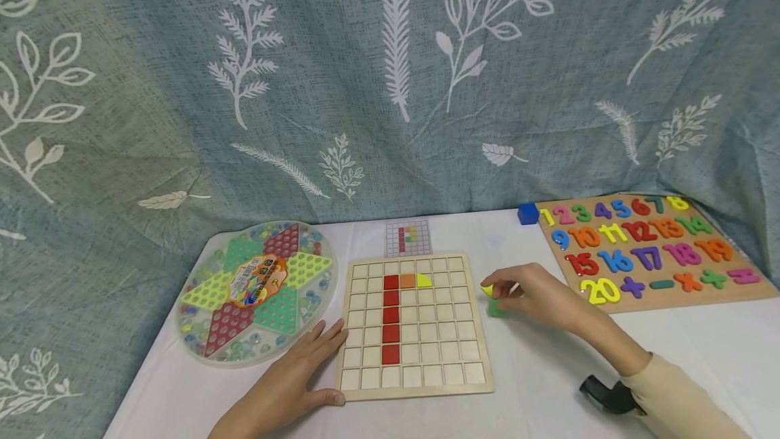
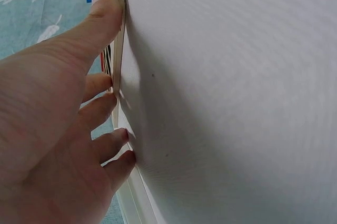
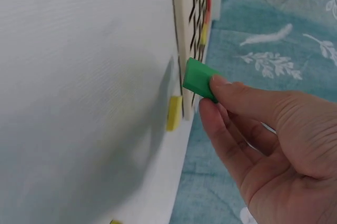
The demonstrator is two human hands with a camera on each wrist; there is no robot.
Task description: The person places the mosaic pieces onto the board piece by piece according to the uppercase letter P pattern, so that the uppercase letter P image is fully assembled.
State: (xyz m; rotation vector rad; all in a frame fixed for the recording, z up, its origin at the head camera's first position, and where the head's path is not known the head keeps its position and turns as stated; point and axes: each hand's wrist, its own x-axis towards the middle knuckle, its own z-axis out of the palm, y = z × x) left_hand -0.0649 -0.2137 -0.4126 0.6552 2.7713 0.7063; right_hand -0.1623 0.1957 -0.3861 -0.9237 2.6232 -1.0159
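A wooden grid board (image 1: 431,351) lies in the middle of the table. Five red squares (image 1: 391,316) run down one column, with an orange square (image 1: 407,281) and a yellow quarter-round piece (image 1: 423,280) beside the top one. My left hand (image 1: 298,371) rests against the board's left edge, thumb at the near corner, fingers spread. Right of the board, my right hand (image 1: 536,297) pinches a green block (image 3: 199,78) between thumb and fingers. A yellow block (image 3: 174,113) lies on the table near the board's edge, partly by the fingertips in the head view.
Behind the board lies a small pattern card (image 1: 407,238). A round Chinese checkers board (image 1: 256,290) with marbles is at the left. A wooden number puzzle (image 1: 655,253) fills the right side, a blue cube (image 1: 527,214) at its corner. A black object (image 1: 609,396) is by the right sleeve.
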